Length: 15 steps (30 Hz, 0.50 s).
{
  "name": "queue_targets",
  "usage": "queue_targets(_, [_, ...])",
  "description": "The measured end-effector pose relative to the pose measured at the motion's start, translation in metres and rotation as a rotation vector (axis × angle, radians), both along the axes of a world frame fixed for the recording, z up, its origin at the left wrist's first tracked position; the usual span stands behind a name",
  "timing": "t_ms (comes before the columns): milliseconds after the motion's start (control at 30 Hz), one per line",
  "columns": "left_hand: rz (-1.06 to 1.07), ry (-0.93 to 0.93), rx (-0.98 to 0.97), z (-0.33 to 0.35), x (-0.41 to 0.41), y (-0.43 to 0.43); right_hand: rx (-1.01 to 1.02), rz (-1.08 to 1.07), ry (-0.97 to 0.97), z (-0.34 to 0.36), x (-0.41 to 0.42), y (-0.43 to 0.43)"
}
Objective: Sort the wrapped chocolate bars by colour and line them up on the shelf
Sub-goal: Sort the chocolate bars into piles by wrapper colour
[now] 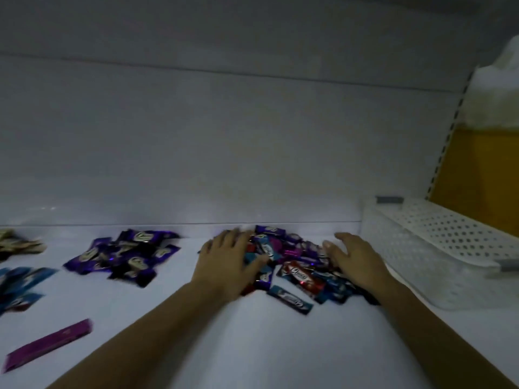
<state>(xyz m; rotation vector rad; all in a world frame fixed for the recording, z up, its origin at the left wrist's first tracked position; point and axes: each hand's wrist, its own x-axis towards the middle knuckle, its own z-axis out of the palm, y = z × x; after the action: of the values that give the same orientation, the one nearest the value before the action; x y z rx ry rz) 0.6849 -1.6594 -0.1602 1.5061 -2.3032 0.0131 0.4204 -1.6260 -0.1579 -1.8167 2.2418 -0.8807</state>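
A mixed heap of wrapped chocolate bars (pixel 292 256) in purple, blue, red and magenta lies on the white shelf (pixel 252 332). My left hand (pixel 227 259) rests flat on the heap's left side, fingers spread. On the heap's right side my right hand (pixel 351 259) lies with straight fingers. One blue bar (pixel 290 299) sits loose at the heap's front. A pile of dark purple bars (pixel 123 254) lies to the left. Blue bars (pixel 19 287) are grouped at the far left, and pale gold ones (pixel 19 244) behind them. A single magenta bar (pixel 50 343) lies at the front left.
A white perforated plastic basket (pixel 438 242) stands at the right end of the shelf, close to my right hand. The shelf's white back panel (pixel 224 150) rises behind the piles. An orange panel (pixel 483 175) shows at the far right.
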Motion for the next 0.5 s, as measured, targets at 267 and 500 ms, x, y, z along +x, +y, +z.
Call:
queue_targets(267, [0.009, 0.058, 0.104, -0.012, -0.012, -0.034, 0.146, 0.083, 0.033, -0.002, -0.007, -0.007])
queue_targets(500, [-0.268, 0.18, 0.169, -0.002, -0.01, -0.014, -0.014, 0.17, -0.078, 0.009, 0.023, 0.005])
